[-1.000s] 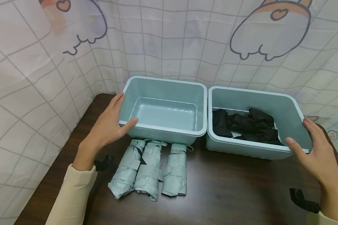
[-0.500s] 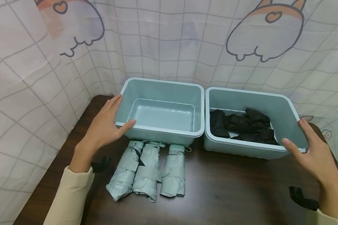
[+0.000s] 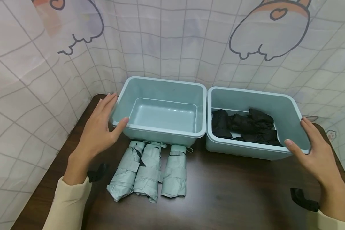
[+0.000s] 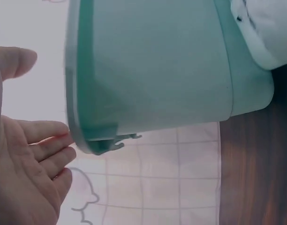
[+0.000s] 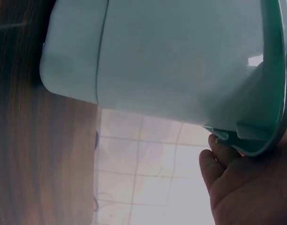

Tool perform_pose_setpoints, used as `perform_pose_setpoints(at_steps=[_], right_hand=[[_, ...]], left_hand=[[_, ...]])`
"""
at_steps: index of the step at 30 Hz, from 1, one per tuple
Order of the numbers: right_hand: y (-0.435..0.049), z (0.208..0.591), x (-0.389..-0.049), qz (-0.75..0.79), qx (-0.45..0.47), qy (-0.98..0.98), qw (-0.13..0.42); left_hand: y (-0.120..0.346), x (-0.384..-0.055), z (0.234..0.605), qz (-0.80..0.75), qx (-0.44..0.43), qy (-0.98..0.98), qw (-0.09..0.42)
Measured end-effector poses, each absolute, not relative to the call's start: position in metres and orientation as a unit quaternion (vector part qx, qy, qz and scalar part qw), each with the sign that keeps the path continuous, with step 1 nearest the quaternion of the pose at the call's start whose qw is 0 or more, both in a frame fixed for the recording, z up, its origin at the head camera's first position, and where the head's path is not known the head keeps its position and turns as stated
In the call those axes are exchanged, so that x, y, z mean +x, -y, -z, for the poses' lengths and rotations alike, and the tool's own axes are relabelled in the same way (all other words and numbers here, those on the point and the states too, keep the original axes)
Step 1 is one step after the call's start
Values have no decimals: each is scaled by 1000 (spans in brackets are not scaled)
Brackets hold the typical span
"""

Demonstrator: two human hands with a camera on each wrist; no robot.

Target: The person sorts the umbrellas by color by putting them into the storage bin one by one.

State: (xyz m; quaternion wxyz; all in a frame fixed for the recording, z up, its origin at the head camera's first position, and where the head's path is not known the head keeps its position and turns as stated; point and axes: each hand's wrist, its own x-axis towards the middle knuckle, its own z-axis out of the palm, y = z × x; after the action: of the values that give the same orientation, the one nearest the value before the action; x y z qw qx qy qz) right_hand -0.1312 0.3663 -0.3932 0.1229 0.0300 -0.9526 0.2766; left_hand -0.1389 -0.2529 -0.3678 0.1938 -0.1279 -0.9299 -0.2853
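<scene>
Two pale blue-green plastic bins stand side by side at the back of the table. My left hand [image 3: 99,126] is beside the left bin's [image 3: 161,132] left end, fingers straight and thumb spread; in the left wrist view its fingertips [image 4: 64,129] are right at the rim. At the right bin's [image 3: 256,150] right end, my right hand [image 3: 319,153] rests along the rim, fingers outside and thumb near the front corner. Black cloth bundles [image 3: 247,126] lie in the right bin. Three pale green folded umbrellas [image 3: 146,172] lie in front of the left bin.
The dark wooden table [image 3: 224,188] reaches toward me from the bins. A white grid-patterned curtain [image 3: 172,41] with cartoon animal prints hangs close behind the bins and along the left side.
My left hand has drawn off to the left, its thumb moving away from the left bin's front corner. The right hand stays at its rim. Bins and umbrellas keep their places.
</scene>
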Motion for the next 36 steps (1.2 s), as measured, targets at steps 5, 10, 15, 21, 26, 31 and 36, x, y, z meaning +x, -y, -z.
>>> perform_pose_setpoints(at_steps=[5, 10, 15, 21, 26, 31, 36], right_hand=[[-366, 393, -131, -302, 31, 945, 123], [-368, 393, -129, -323, 25, 939, 116], [-370, 394, -128, -323, 31, 939, 114], [-371, 391, -128, -314, 34, 942, 111], [-369, 387, -133, -309, 44, 944, 106], [-368, 385, -133, -303, 49, 947, 99], [-366, 389, -129, -309, 46, 946, 88]], left_hand=[[254, -126, 365, 282, -132, 913, 263], [261, -106, 368, 275, -127, 911, 282], [260, -83, 377, 261, -110, 940, 188], [251, -68, 386, 263, -80, 961, 18], [243, -65, 392, 276, -61, 955, -94], [239, -64, 394, 265, -68, 948, -161], [241, -62, 398, 267, -66, 941, -196]])
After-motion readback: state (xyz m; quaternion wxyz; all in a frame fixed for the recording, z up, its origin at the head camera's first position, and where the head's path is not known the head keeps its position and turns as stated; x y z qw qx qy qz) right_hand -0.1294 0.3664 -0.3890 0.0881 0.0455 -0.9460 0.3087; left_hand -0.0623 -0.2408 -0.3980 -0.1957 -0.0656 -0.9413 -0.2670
